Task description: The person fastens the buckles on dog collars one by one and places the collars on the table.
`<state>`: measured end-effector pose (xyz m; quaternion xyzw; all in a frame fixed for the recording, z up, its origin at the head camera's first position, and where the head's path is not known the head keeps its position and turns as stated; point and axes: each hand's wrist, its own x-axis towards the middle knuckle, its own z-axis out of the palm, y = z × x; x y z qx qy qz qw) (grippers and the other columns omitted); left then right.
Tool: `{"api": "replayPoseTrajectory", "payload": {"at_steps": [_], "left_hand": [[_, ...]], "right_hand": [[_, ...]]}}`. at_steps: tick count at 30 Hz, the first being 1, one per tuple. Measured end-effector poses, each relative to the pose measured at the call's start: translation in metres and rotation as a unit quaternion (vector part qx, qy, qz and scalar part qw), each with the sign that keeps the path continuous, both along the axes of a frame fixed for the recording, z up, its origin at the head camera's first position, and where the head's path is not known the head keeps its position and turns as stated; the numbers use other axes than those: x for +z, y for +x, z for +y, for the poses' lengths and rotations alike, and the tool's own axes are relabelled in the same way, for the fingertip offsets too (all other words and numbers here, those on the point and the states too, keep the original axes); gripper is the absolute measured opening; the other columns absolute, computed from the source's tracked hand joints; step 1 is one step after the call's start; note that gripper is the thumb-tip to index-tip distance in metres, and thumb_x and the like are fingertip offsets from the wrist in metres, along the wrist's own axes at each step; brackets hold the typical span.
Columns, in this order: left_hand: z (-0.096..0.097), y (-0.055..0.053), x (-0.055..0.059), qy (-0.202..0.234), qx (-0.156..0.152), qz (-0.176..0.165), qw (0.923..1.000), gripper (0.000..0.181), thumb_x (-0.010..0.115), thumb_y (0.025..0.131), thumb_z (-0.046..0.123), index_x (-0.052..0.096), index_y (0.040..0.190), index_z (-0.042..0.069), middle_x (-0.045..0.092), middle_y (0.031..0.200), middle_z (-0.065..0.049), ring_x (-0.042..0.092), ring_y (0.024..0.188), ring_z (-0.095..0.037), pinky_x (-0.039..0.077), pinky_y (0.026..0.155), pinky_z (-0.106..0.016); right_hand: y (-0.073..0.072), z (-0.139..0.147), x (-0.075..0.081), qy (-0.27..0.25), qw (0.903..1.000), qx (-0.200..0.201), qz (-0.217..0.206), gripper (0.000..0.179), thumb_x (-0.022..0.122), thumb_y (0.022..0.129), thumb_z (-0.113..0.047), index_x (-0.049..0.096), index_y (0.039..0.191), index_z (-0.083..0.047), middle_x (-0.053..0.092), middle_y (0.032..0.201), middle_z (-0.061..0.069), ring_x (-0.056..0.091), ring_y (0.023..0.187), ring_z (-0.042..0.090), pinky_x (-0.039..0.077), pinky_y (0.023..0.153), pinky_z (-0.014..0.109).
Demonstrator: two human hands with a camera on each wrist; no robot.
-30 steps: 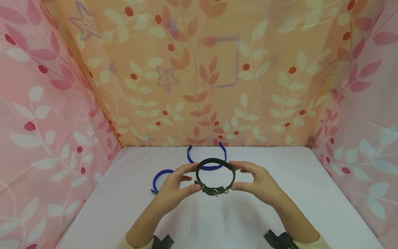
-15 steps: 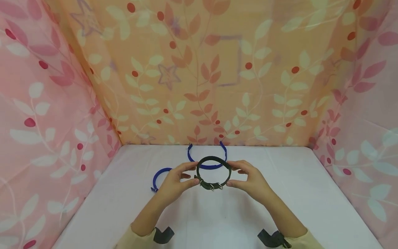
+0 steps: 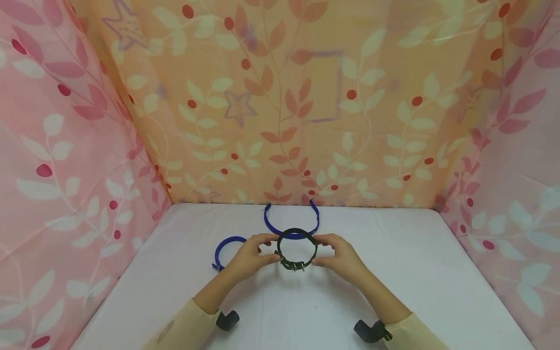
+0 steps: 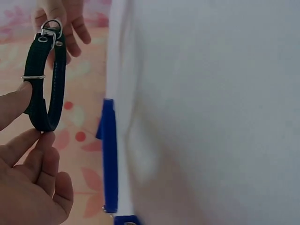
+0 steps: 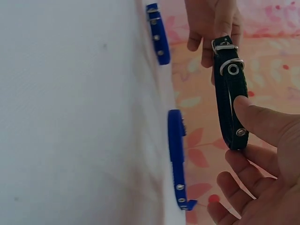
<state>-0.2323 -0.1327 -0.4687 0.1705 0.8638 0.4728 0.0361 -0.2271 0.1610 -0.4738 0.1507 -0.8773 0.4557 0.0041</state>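
A dark green pet collar [image 3: 292, 266], buckled into a ring, is held up over the table between both hands. My left hand [image 3: 247, 260] pinches its left side between thumb and fingers. On the opposite side, my right hand [image 3: 343, 257] grips it the same way. The silver buckle [image 4: 48, 33] and a D-ring show in the left wrist view. Metal eyelets dot the green band [image 5: 240, 89] in the right wrist view. Behind the green ring lies a blue collar [image 3: 266, 219], unfastened in a U shape. Another blue collar [image 3: 217, 253], looped closed, is partly hidden by my left hand.
A white cloth covers the table [image 3: 380, 243]. Pink floral fabric walls [image 3: 65, 204] rise on the left and right, with an orange floral one [image 3: 210, 131] at the back. Dark wrist mounts [image 3: 227, 321] sit at both sleeves.
Both hands have moved forward with the green collar, which now looks smaller and farther off. It dipped lower in view over the last half second. The blue collars lie where they were.
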Motion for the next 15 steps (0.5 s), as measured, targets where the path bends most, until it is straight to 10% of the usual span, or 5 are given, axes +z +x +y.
{"api": "replayPoseTrajectory", "payload": {"at_steps": [15], "left_hand": [[-0.001,-0.023,-0.025,-0.066,-0.034,-0.032,0.9967,0.056,0.084,0.086,0.028,0.065,0.137,0.012,0.066,0.132,-0.004,0.054,0.123,-0.028,0.045,0.104,-0.054]], "right_hand": [[-0.022,-0.008,-0.029,0.057,0.9983,-0.003,-0.01,0.061,0.093,0.073,-0.021,0.07,0.128,-0.008,0.073,0.122,0.006,0.06,0.12,0.03,0.043,0.108,0.057]]}}
